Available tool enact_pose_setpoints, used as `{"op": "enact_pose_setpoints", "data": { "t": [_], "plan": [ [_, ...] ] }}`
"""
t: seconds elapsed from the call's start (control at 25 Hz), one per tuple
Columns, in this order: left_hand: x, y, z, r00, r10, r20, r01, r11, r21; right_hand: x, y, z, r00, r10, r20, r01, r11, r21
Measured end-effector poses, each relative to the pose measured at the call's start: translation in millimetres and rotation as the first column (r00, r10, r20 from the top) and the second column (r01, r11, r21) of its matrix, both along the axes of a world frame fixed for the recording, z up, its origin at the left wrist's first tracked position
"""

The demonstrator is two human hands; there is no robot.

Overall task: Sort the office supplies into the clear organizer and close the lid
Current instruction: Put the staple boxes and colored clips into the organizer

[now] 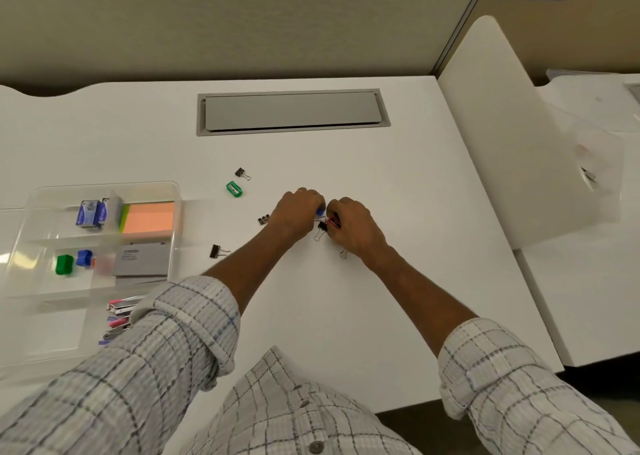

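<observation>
Both hands are meeting near the middle of the white table point(311, 316). The left hand point(299, 208) is curling its fingers and pinching a small blue clip point(320, 212). The right hand point(355, 229) is just beside it. Its fingers are curling round a black binder clip point(322, 226), with something red point(334, 219) tucked in too. I cannot tell what the red thing is. A wire clip handle point(343, 254) is peeking out from under the right wrist. Both checked sleeves point(173, 333) are sitting rolled up on the arms.

More supplies are lying loose on the table, to the left of the hands. A far binder clip point(242, 173) is lying just beside a green pencil sharpener point(234, 189). A small dark piece point(264, 219) is lying near the left wrist. A near binder clip point(216, 251) is lying closer to the person.

The clear organizer point(104, 186) is sitting at the left side of the table, well apart from the hands, and it is looking blurry. Blue boxes point(90, 214), orange sticky notes point(147, 222), a grey box point(140, 259), a green piece point(64, 264) and a blue piece point(84, 258) are lying in its compartments. Pink and silver tools point(119, 311) are lying at its near end.
</observation>
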State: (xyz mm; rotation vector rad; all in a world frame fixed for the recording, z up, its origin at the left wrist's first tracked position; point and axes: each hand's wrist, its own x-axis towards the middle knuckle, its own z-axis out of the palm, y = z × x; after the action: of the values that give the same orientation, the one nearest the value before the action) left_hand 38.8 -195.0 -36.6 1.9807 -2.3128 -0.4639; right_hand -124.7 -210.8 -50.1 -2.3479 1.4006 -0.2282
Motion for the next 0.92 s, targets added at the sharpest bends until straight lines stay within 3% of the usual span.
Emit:
{"op": "enact_pose_setpoints", "data": {
  "t": [0.2, 0.32, 0.4, 0.44, 0.52, 0.6, 0.8, 0.92],
  "plan": [
    [1.8, -1.6, -5.6, 0.999, 0.01, -0.035, -0.011, 0.999, -0.036, -2.7, -0.5, 7.2, 0.994, -0.037, 0.1, 0.035, 0.999, 0.019],
    [7.2, 7.1, -3.7, 0.954, 0.15, -0.259, -0.165, 0.986, -0.037, -0.4, -0.6, 14.2, 0.95, -0.204, 0.235, 0.182, 0.977, 0.11],
    [13.4, 16.4, -0.5, 0.873, 0.244, -0.423, -0.276, 0.961, -0.017, 6.7, 1.4, 21.2, 0.811, -0.412, 0.415, 0.305, 0.903, 0.302],
    [18.4, 21.0, 0.2, 0.828, 0.273, -0.489, -0.316, 0.949, -0.005, 11.6, 1.9, 25.6, 0.677, -0.55, 0.488, 0.331, 0.821, 0.466],
    [31.8, 32.0, 2.8, 0.758, 0.314, -0.572, -0.376, 0.927, 0.011, 22.8, 5.0, 36.7, 0.387, -0.781, 0.491, 0.239, 0.599, 0.764],
    [49.1, 45.8, 8.3, 0.713, 0.351, -0.607, -0.425, 0.905, 0.024, 39.9, 11.2, 47.2, 0.249, -0.881, 0.402, 0.116, 0.439, 0.891],
    [89.0, 91.6, 33.2, 0.527, 0.469, -0.708, -0.596, 0.798, 0.085, 100.1, 42.3, 55.9, 0.279, -0.917, 0.284, -0.041, 0.284, 0.958],
    [118.3, 127.1, 44.7, 0.402, 0.501, -0.766, -0.608, 0.772, 0.185, 141.4, 63.8, 65.8, 0.291, -0.918, 0.271, -0.125, 0.244, 0.962]
  ]
}}
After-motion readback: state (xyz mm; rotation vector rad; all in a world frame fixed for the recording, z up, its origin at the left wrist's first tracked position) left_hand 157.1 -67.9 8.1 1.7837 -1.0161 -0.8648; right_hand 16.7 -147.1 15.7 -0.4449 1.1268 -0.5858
